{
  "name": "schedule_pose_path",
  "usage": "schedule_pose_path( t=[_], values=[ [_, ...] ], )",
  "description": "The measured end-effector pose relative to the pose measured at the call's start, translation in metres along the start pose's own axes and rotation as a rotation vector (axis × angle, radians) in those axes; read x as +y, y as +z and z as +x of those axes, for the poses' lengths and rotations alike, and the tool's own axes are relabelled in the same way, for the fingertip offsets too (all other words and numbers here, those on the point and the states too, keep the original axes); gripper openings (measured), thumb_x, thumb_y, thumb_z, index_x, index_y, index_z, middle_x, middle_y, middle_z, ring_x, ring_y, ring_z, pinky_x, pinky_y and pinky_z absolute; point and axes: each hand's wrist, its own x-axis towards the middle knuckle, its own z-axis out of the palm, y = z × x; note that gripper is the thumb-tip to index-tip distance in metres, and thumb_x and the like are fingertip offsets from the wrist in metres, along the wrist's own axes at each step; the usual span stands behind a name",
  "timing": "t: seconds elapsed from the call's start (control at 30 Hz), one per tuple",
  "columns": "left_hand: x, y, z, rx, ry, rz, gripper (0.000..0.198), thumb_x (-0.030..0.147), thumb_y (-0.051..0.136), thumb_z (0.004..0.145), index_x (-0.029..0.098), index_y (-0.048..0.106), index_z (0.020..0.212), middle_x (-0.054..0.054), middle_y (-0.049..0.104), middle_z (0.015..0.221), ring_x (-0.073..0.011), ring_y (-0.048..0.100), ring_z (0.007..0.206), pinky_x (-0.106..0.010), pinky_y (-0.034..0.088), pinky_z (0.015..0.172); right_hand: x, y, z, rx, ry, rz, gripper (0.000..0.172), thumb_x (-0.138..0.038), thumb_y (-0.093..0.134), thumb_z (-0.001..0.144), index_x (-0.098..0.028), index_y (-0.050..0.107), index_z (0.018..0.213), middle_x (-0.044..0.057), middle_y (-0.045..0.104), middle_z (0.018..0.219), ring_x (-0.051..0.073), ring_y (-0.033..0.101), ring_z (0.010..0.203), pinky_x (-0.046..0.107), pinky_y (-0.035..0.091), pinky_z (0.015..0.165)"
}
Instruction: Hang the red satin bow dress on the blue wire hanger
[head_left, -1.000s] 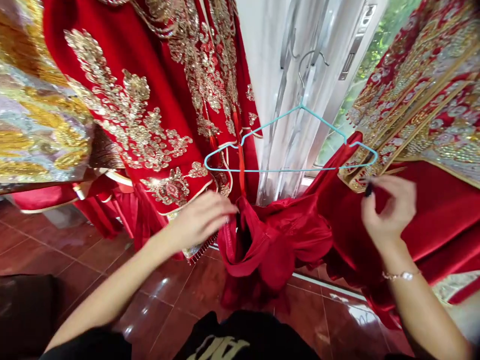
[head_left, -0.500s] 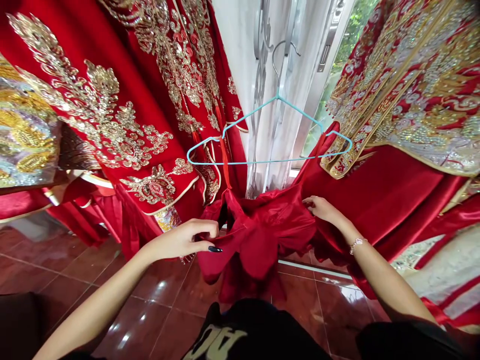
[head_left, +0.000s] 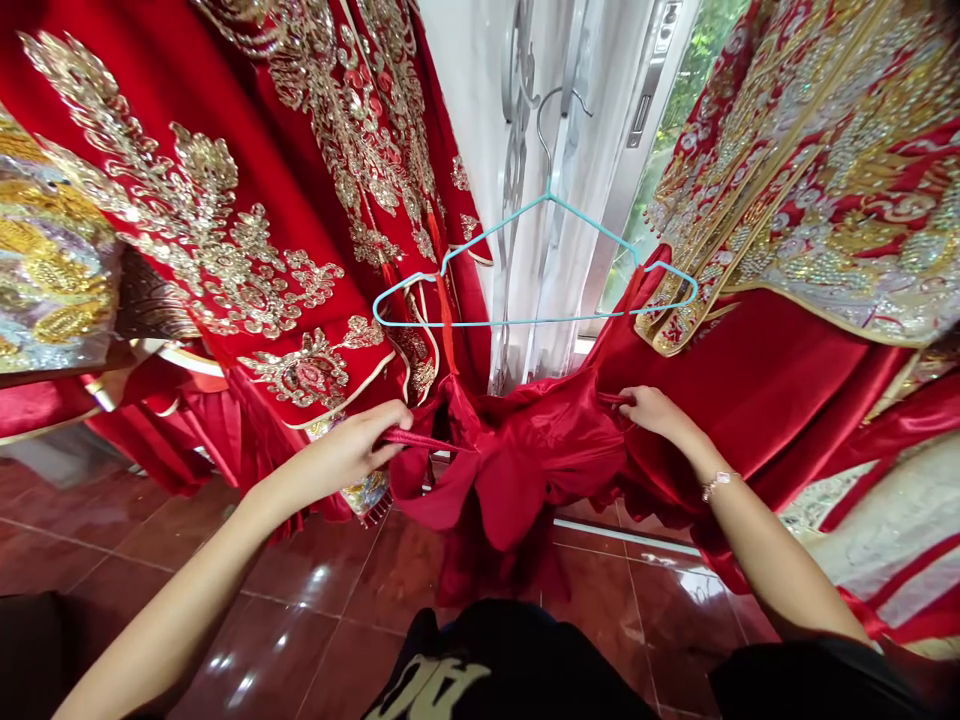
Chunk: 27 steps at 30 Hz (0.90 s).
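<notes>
A red dress (head_left: 517, 470) hangs by thin red loops from a light blue wire hanger (head_left: 525, 322) in front of me. My left hand (head_left: 375, 437) is closed on a narrow red strap at the dress's left side, pulled taut from the middle of the bodice. On the other side, my right hand (head_left: 651, 410) pinches the dress's right edge, where a bit of red fabric stretches to the fingertips. The bodice spreads between both hands, its skirt dropping below toward the floor.
Red garments with gold and silver beading (head_left: 217, 250) hang close on the left. Another beaded red jacket (head_left: 825, 200) hangs on the right. Behind the hanger are a white curtain (head_left: 472, 60) and a metal door frame (head_left: 637, 130). Dark red glossy tiles (head_left: 300, 600) form the floor.
My left hand has moved up and left, drawing a strap out from the dress. My right hand has shifted slightly right, tugging the edge outward. The hanger has moved slightly left.
</notes>
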Motion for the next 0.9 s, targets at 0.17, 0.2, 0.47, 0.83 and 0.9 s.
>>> schedule_pose_path(
  t=[0.17,0.2,0.47,0.83,0.9],
  values=[
    [-0.016,0.013,0.002,0.628,-0.122,0.074,0.013,0.019,0.055,0.079,0.021,0.06,0.091,-0.003,0.058,0.091,-0.0173,0.056,0.081,-0.029,0.05,0.076,-0.005,-0.024,-0.016,0.009,0.005,0.376,0.014,-0.03,0.062,0.075,-0.019,0.06,0.084,0.005,0.068,0.068,0.016,0.067,0.064,0.029,0.057,0.068],
    [-0.017,0.017,0.0,0.758,-0.181,0.033,0.013,0.021,0.058,0.078,0.021,0.062,0.091,-0.003,0.057,0.092,-0.0172,0.055,0.081,-0.029,0.05,0.075,-0.006,-0.021,-0.021,0.023,-0.008,0.461,0.02,-0.034,0.063,0.076,-0.02,0.058,0.09,0.004,0.068,0.07,0.016,0.068,0.066,0.032,0.059,0.07],
    [-0.009,0.057,-0.015,1.028,-0.582,-0.732,0.028,0.029,0.076,0.059,0.017,0.067,0.083,0.009,0.049,0.042,-0.0098,0.045,0.036,-0.02,0.038,0.041,-0.011,0.024,-0.075,0.281,-0.202,0.873,0.042,-0.042,0.052,0.084,-0.03,0.046,0.124,0.006,0.073,0.104,0.021,0.073,0.101,0.045,0.058,0.094],
    [-0.016,0.043,0.001,1.182,-0.573,-0.898,0.03,0.024,0.079,0.054,0.02,0.062,0.079,0.007,0.064,0.053,-0.0143,0.063,0.043,-0.022,0.052,0.044,-0.002,0.027,-0.058,0.436,-0.206,0.427,0.036,-0.036,0.053,0.081,-0.02,0.061,0.111,0.012,0.067,0.119,0.02,0.068,0.1,0.038,0.055,0.091],
    [-0.014,0.048,0.0,1.172,-0.543,-0.903,0.03,0.025,0.081,0.054,0.02,0.062,0.077,0.004,0.069,0.059,-0.0157,0.067,0.048,-0.023,0.055,0.048,0.005,0.038,-0.054,0.385,-0.141,0.37,0.031,-0.035,0.057,0.078,-0.019,0.066,0.103,0.007,0.069,0.093,0.017,0.065,0.08,0.037,0.055,0.084]
  ],
)
